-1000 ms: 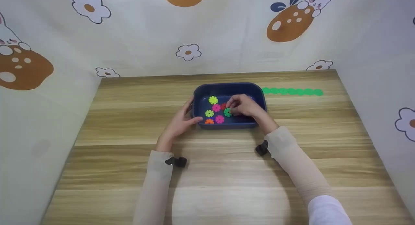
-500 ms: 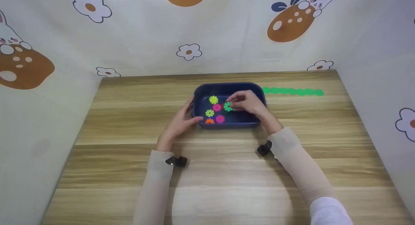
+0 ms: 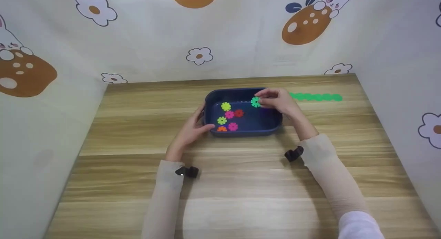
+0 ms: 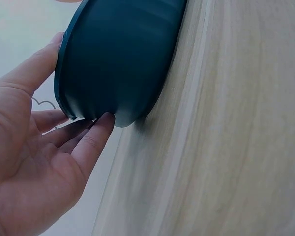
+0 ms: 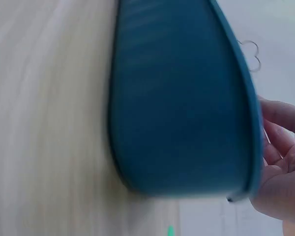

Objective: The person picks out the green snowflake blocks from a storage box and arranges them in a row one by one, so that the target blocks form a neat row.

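Observation:
My right hand point(image 3: 278, 100) pinches a green notched plastic disc point(image 3: 255, 102) between thumb and fingers, over the back right part of a dark blue plastic tub point(image 3: 246, 132). In the tub's left half lie two yellow notched discs point(image 3: 226, 106), two pink ones point(image 3: 233, 126), a red one point(image 3: 238, 113) and an orange one point(image 3: 222, 128). My left hand point(image 3: 189, 130) holds the tub's left end, thumb at the front left rim and fingers along the outer wall. The left wrist view shows those fingertips point(image 4: 106, 119) against the tub wall. In the right wrist view the tub hides the disc.
A row of green discs point(image 3: 317, 97) extends rightward on the wooden table point(image 3: 220, 184), its left end hidden behind my right hand. Patterned cloth walls point(image 3: 148, 42) border the table at the back and sides.
My right hand has lifted the green disc from among the others and moved it back and right, uncovering the red disc. My left hand stays on the tub.

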Tool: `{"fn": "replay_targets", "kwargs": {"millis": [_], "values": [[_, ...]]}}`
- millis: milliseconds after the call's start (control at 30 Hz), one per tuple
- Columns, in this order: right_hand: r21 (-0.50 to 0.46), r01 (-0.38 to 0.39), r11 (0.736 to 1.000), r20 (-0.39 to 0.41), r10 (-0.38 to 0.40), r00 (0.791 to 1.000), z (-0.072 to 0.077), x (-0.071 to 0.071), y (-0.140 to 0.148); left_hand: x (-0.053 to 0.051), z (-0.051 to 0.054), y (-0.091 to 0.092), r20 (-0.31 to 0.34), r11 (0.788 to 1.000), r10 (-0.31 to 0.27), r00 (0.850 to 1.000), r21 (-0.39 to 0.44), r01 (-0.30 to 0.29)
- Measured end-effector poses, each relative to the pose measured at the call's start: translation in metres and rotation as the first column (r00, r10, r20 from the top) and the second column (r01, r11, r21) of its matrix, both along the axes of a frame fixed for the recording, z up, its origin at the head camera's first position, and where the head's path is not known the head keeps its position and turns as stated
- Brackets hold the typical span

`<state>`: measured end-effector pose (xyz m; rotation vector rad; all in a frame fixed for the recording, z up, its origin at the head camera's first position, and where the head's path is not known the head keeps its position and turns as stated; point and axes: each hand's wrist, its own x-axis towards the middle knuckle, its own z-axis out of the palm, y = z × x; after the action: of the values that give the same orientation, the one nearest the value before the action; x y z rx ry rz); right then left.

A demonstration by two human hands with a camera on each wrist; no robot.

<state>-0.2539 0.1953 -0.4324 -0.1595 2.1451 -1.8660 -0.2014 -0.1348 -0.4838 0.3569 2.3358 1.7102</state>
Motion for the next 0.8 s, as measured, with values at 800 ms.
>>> {"fn": "replay_targets", "kwargs": {"millis": [800], "values": [[-0.235,0.43,0.872,-0.02,-0.447,0.894,0.009,0.003,0.136,-0.001,-0.001,0.0,-0.022,0.999,0.003,1.0,-0.053,-0.004]]}}
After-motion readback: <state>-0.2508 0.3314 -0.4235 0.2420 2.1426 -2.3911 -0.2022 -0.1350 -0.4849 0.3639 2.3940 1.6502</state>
